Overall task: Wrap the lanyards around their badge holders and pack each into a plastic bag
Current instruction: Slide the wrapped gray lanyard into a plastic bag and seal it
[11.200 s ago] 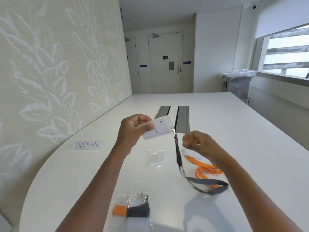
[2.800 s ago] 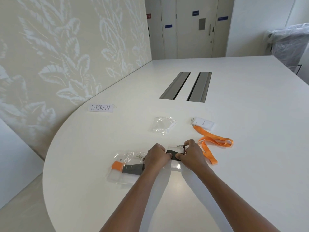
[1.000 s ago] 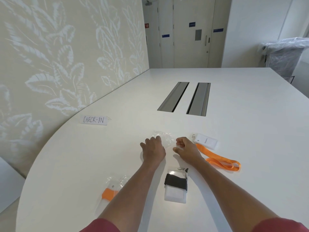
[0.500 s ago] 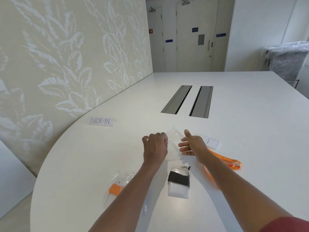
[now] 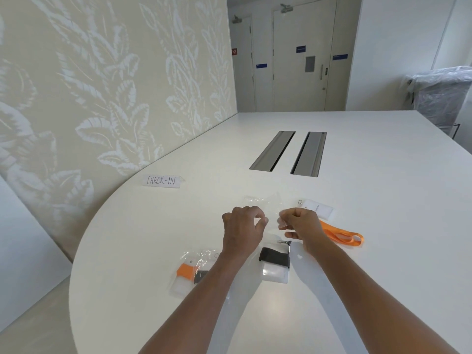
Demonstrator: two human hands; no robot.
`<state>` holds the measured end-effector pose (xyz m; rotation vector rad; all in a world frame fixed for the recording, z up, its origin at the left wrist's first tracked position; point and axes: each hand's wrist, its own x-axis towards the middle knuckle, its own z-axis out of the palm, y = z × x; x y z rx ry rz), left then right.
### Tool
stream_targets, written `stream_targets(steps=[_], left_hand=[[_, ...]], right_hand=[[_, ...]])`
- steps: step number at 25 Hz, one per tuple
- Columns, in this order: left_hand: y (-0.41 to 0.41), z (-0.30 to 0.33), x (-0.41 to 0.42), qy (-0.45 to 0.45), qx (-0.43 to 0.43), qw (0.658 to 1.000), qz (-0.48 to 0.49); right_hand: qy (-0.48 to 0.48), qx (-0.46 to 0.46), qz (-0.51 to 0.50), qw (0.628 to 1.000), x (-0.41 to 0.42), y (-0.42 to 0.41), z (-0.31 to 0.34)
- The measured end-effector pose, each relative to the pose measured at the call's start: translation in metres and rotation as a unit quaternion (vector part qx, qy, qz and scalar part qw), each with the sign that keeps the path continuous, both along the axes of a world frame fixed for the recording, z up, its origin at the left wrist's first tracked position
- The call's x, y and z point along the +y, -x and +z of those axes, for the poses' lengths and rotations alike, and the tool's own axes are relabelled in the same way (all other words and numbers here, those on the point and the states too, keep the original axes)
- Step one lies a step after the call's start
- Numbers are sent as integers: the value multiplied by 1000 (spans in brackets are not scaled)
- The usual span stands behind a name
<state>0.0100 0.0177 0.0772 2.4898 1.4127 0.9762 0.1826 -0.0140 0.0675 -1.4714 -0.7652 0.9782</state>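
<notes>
- Left hand (image 5: 242,227) and right hand (image 5: 302,223) each pinch an edge of the clear plastic bag (image 5: 268,204).
- The wrapped badge holder (image 5: 275,264) lies just nearer the table's near edge, beneath both hands, long axis running away from the person.

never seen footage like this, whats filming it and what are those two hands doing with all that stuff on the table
There is no machine here: a camera worn on a person's head looks forward and down at their own bare arms, so this is the single view. Both hands pinch a clear plastic bag above the white table: the left hand at one side, the right hand at the other. Just below them lies a badge holder with a dark lanyard wrapped round it, not yet bagged. At left is a bagged pack already done. At right, an orange lanyard lies loose by its own white badge. A CHECK-IN sign stands farther back.
</notes>
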Motion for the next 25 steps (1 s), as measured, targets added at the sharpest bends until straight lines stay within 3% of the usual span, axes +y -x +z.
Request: stream_targets(steps=[3, 8, 25], left_hand=[[-10, 8, -9, 20, -54, 998, 2], [-24, 23, -15, 152, -119, 979, 65], [-19, 40, -1, 169, -128, 975, 68]], right_hand=[[-13, 4, -3, 1000, -10, 11, 3], [-42, -4, 30, 999, -21, 24, 10], [-49, 40, 14, 998, -7, 31, 17]])
